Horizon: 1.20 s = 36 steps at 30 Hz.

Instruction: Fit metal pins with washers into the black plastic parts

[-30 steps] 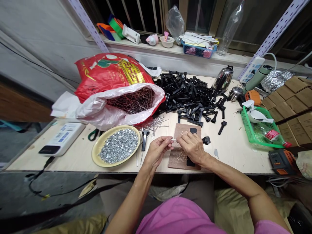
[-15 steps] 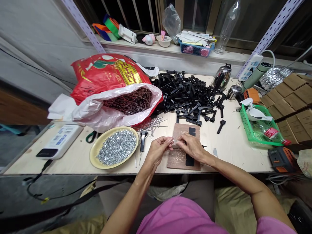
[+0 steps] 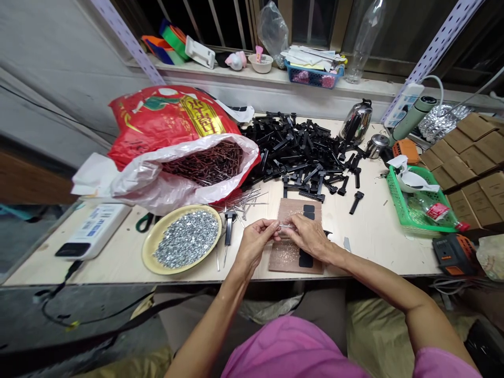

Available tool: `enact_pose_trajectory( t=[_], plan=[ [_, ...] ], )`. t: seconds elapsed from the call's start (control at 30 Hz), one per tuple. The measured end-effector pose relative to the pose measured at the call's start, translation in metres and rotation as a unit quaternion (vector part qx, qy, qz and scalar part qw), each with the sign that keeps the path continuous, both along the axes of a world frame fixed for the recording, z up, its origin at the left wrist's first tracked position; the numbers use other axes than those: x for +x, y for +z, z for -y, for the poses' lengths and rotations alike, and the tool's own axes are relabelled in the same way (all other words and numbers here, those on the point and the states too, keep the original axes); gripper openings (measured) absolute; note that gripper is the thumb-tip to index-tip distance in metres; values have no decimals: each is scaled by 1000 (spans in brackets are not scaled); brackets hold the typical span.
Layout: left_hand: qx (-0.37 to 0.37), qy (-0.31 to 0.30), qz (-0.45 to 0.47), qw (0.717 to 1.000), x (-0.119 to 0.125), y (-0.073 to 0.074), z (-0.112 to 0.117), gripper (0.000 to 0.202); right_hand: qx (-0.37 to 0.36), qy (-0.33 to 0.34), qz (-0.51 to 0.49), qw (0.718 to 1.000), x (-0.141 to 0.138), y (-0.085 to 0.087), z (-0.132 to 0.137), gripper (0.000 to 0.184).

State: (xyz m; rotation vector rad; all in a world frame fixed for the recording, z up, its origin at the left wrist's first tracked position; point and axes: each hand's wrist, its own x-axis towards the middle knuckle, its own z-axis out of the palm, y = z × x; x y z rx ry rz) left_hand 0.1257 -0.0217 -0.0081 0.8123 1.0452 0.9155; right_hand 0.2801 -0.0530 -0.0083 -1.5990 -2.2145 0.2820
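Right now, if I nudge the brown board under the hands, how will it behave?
Thin and flat, the brown board looks stiff and should slide easily on the smooth tabletop; the loose silvery specks on it would probably scatter.

On the far sill we see a blue plastic basket of papers, a white bowl and a clear plastic bottle. On the right of the pale wooden table stand a steel kettle and a small steel pot. Nearer us lies a green plastic basket, with cardboard cartons to its right and an orange-and-black power tool at the near right. At the near left, we have a white plastic device and green-handled scissors.
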Motion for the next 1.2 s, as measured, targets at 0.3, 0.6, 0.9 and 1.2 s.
enact_pose_trajectory(
  t=[0.3, 0.6, 0.9, 1.2],
  plan=[
    [11, -13, -19, 1000, 1, 1, 2, 42, 33, -12, 61, 998, -2, -5, 0, 25],
    [47, 70, -20, 996, 5, -5, 1, 39, 111, -19, 93, 989, -3, -3, 3, 23],
    [96, 119, -59, 987, 13, -2, 14, 31, 60, -75, 51, 994, -9, 2, 8, 23],
    [149, 172, -84, 970, 25, -6, 15, 22, -61, -101, -126, 985, -9, 5, 4, 22]
  ],
)
